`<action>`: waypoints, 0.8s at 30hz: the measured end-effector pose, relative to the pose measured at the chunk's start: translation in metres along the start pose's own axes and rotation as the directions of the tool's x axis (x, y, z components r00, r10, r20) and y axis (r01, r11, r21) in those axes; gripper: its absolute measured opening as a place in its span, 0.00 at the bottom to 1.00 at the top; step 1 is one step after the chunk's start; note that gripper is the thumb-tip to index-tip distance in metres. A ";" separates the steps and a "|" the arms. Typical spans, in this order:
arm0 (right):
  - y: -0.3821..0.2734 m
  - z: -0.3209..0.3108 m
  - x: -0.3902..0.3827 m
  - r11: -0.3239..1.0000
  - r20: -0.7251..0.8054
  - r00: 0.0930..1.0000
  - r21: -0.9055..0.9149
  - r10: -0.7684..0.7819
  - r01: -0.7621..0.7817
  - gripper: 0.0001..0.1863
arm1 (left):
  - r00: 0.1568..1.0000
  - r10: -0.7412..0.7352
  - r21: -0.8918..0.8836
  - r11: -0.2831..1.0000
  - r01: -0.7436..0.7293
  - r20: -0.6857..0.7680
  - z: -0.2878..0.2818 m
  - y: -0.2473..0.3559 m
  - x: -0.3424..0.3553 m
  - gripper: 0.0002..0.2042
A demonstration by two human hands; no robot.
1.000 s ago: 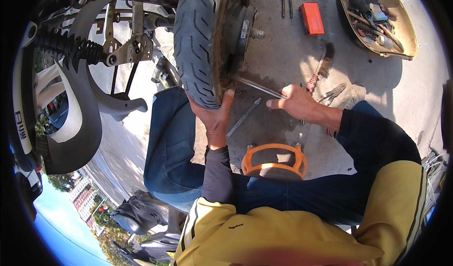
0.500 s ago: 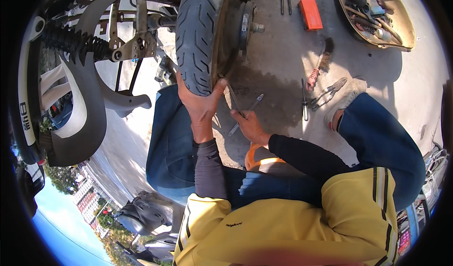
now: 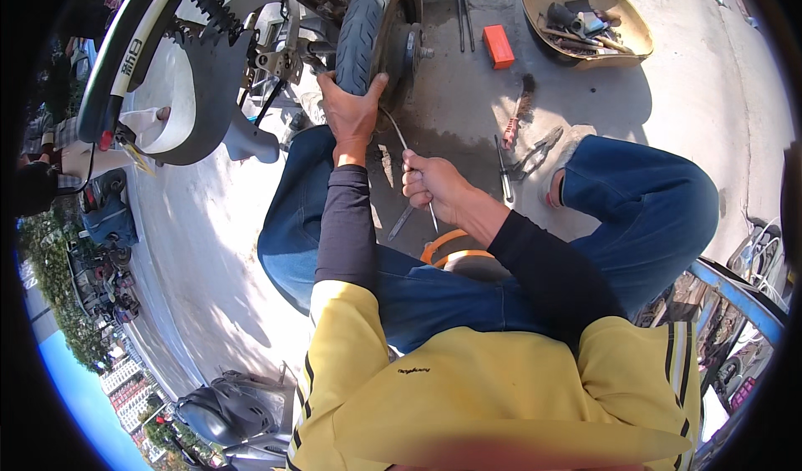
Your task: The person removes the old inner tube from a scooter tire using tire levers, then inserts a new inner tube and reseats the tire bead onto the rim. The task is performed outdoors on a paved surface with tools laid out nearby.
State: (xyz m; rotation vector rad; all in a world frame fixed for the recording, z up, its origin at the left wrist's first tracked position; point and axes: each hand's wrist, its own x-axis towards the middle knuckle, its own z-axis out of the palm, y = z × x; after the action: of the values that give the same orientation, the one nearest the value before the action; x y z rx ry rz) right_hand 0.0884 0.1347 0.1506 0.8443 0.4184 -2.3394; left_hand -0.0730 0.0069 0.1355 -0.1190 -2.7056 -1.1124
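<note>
My left hand [image 3: 349, 112] grips the lower part of a black scooter tire [image 3: 361, 28], thumb on the rim side. A long metal lever [image 3: 393, 127] runs from the wheel's lower edge toward me, and my right hand [image 3: 434, 183] is closed round it. Where its far end meets the rim is hard to make out. Another flat metal lever [image 3: 399, 222] lies on the ground below, beside an orange-framed low seat [image 3: 451, 239]. A screwdriver [image 3: 505, 183], pliers [image 3: 539, 154] and a red-handled brush [image 3: 514, 119] lie to my right.
The scooter's frame and bodywork [image 3: 200, 95] occupy the upper left. An orange box [image 3: 498, 47], two dark rods [image 3: 462, 12] and a beige bin of tools [image 3: 635, 49] sit at upper right. My bent legs surround the work; parked scooters [image 3: 217, 412] stand at lower left.
My right hand has swung leftward and toward my body with the lever, which now points more toward me. The view has shifted, so the wheel appears higher and smaller. My left hand still holds the tire.
</note>
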 end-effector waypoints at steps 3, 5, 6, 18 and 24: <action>0.023 0.007 -0.073 0.999 0.028 0.999 -0.021 -0.024 0.024 0.20 | 1.000 0.014 0.084 0.996 -0.015 0.016 -0.001 0.010 0.013 0.46; 0.033 -0.021 -0.137 0.997 0.011 1.000 -0.072 0.001 -0.001 0.21 | 1.000 -0.018 0.100 0.995 0.019 -0.007 0.005 0.018 0.002 0.45; 0.033 -0.034 -0.150 0.987 -0.038 0.992 -0.110 -0.120 0.115 0.20 | 0.998 -0.049 0.081 0.995 0.053 -0.045 0.000 0.025 -0.004 0.45; -0.078 -0.005 -0.167 0.091 0.315 0.434 -0.714 -0.844 0.694 0.15 | 0.995 -0.084 0.387 0.920 0.059 0.048 -0.017 0.062 -0.006 0.42; -0.114 0.037 -0.153 0.065 0.347 0.506 -0.773 -0.790 0.631 0.12 | 1.000 -0.010 0.298 0.954 0.014 -0.017 -0.010 0.042 -0.014 0.39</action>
State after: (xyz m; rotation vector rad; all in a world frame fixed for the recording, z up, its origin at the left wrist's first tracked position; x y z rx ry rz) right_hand 0.0913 0.2711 0.2891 0.2696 2.3655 -2.2666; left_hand -0.0514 0.0296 0.1682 -0.0449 -2.8246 -0.6907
